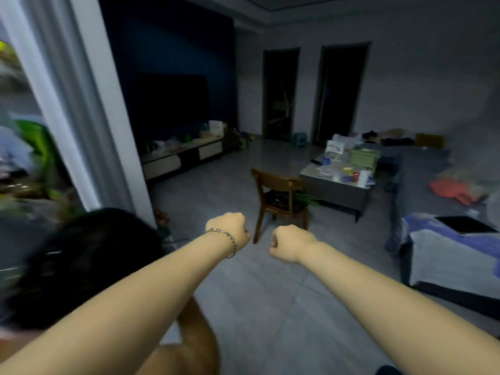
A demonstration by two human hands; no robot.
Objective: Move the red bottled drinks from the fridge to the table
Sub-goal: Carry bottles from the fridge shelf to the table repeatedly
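Head view: I see my left hand and right hand clenched, empty, over bare floor. A wooden chair stands just beside the cluttered tabletop.

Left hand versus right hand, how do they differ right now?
The left hand has a chain bracelet at its wrist; the right hand has a bare wrist. The left hand sits slightly higher in the picture than the right hand. Both are curled into fists and hold nothing, with the arms stretched forward.
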